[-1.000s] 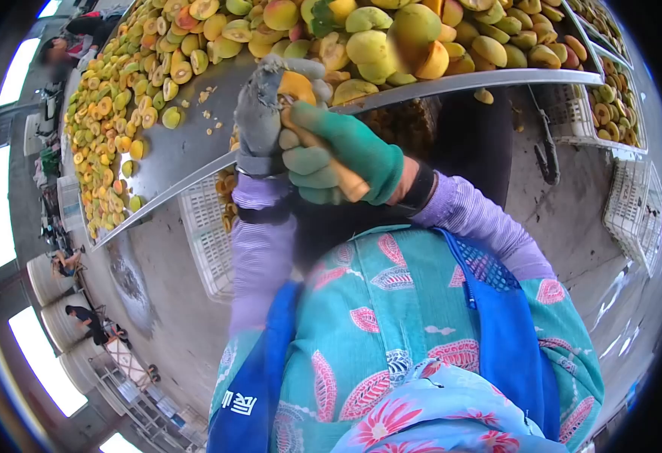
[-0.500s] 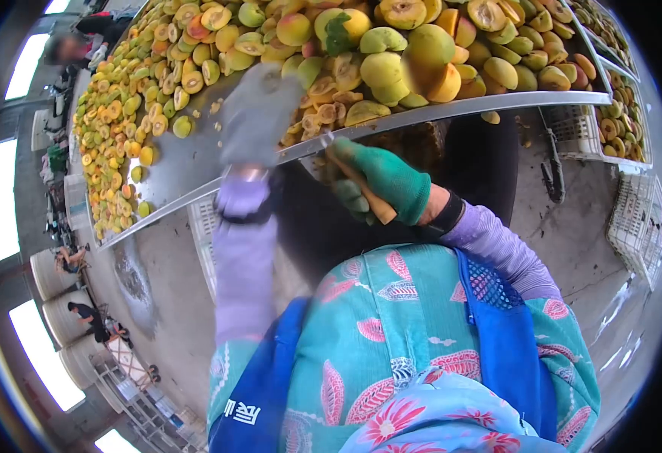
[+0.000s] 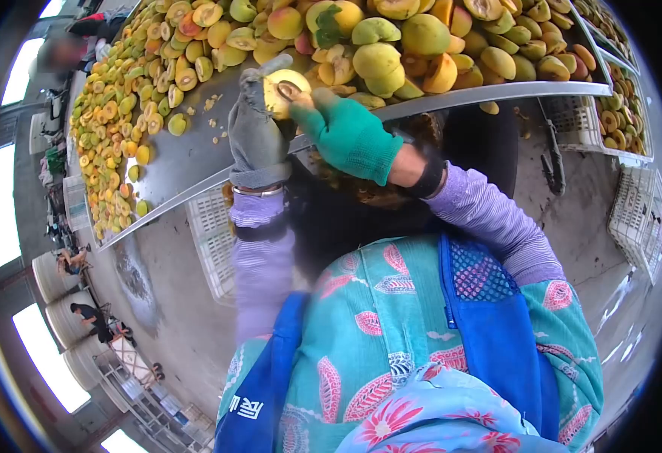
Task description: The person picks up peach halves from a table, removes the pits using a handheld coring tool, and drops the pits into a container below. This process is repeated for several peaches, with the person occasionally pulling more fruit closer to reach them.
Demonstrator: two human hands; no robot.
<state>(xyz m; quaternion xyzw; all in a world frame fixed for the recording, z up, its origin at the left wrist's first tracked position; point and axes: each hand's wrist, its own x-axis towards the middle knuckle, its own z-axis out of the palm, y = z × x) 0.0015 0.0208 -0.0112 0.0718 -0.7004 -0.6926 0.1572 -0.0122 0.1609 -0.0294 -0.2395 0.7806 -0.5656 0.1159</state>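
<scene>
My left hand [image 3: 257, 132], in a grey glove, is closed round a halved yellow peach [image 3: 285, 92] with its cut face turned toward my right hand. My right hand [image 3: 357, 140], in a green glove, grips a pitting knife whose metal tip is at the centre of that cut face. Most of the knife's wooden handle is hidden by the fingers. Both hands are over the near edge of a metal table [image 3: 214, 147]. Beyond them lies a heap of whole and halved peaches [image 3: 380, 64], with a green leaf [image 3: 328, 26] among them.
The table's raised metal rim [image 3: 489, 96] runs just in front of me. White crates stand below it, one at the left [image 3: 214, 245] and one at the right [image 3: 637, 219]. Another crate [image 3: 621, 124] holds cut peaches. Other people are in the background at the left.
My left hand has come back from the heap, now with a peach half in it. My right hand has moved up and left, bringing the pitting knife to the fruit.
</scene>
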